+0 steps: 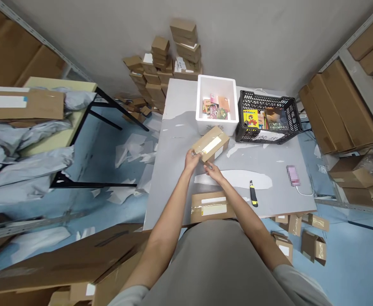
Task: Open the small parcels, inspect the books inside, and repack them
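Carton (209, 142): top taped; left hand (191, 161) clamped on near end, right hand (214, 173) touching, grip closure not discernible; cutter (253, 194) unheld on surface (173, 170).

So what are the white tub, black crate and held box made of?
White tub: probably foam, matte, judging by its thick walls. Black crate: likely hard plastic, smooth-looking, moulded in an open lattice. Box: cardboard, plain matte brown, with shiny clear tape.

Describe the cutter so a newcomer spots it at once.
On the grey table, find the black crate, then come toward the person's body. The cutter lies right of the right hand. It is slim, black and yellow, unlike the pink device farther right.
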Motion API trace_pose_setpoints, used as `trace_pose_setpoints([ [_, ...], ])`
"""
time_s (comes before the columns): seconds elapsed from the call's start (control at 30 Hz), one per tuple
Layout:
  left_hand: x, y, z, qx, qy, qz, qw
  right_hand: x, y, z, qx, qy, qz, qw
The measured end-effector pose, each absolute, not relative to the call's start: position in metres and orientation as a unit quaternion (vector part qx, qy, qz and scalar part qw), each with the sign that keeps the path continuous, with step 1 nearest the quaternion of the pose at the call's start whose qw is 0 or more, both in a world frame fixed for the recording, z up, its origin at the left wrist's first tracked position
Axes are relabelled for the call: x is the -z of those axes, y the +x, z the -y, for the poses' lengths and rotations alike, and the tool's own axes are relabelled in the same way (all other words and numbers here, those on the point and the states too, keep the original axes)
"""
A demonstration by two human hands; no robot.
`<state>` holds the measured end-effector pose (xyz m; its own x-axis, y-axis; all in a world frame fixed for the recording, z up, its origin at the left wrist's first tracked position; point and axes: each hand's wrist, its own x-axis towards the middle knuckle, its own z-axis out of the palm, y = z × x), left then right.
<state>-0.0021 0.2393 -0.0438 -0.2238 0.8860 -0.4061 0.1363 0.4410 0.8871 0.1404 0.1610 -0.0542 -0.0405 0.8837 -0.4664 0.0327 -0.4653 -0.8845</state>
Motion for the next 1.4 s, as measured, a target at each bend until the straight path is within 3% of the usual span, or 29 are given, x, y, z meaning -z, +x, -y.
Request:
trace_pose_setpoints([
  [0.27,0.038,-0.026,-0.233,-0.398,0.345,-0.677,0.513,0.05,0.101,-0.225,-0.636,-0.6,0.371,0.313],
  [0.47,0.03,-0.036,-0.218,-0.399,0.357,-0.655,0.533,0.035,0.126,-0.245,-0.614,-0.597,0.398,0.329],
  [0.63,0.034,-0.069,-0.146,-0.384,0.342,-0.661,0.546,0.041,0.226,-0.171,-0.482,-0.666,0.446,0.354],
  [0.73,0.046,-0.083,-0.079,-0.341,0.324,-0.682,0.56,0.047,0.294,-0.099,-0.365,-0.79,0.389,0.303],
  [0.87,0.063,-0.083,-0.009,-0.265,0.309,-0.698,0.589,0.058,0.347,-0.019,-0.301,-0.871,0.317,0.226],
  [1.0,0.073,-0.069,0.017,-0.266,0.317,-0.676,0.61,0.075,0.359,0.022,-0.28,-0.903,0.282,0.164],
  [1.13,0.075,-0.054,0.016,-0.305,0.356,-0.677,0.567,0.085,0.362,0.035,-0.285,-0.905,0.283,0.144],
  [1.4,0.074,-0.045,0.017,-0.358,0.363,-0.623,0.593,0.072,0.359,0.029,-0.34,-0.87,0.29,0.208],
])
